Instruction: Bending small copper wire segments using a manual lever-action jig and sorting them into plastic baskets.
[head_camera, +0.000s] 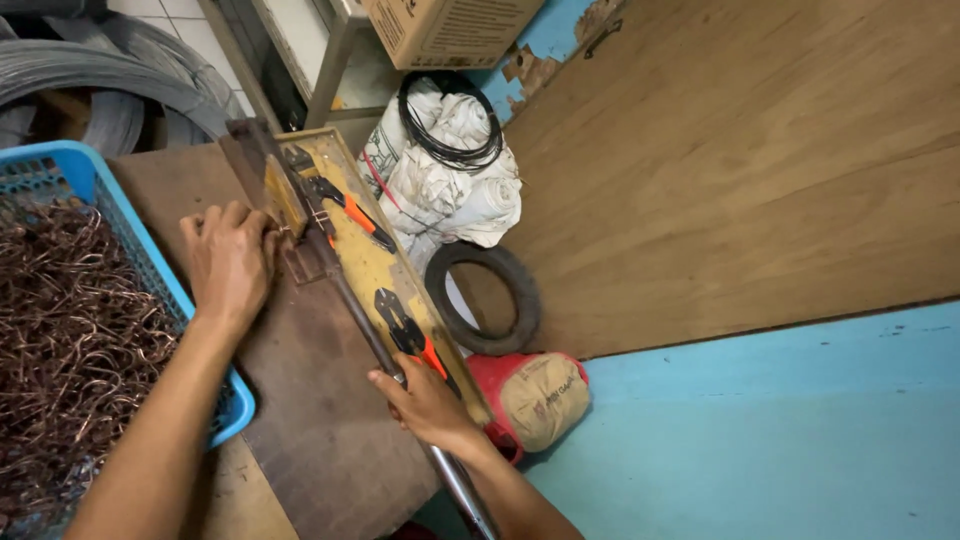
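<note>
My right hand (425, 400) wraps metal lever bar (365, 330) on yellow jig (375, 265); left hand (232, 262) lies flat, loose, at jig head. Blue basket (150, 250) of bent wire crowds left; tyre (485, 300), red sack (530, 398) beyond bench edge right.

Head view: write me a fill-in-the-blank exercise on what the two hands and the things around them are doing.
1. The right hand grips a long metal ____ that runs along the yellow board.
2. The left hand rests flat on the workbench next to a ____ plastic basket.
3. The basket is filled with bent pieces of ____.
4. On the floor beside the bench lies a black rubber ____.

Missing words: lever; blue; wire; tyre
</note>
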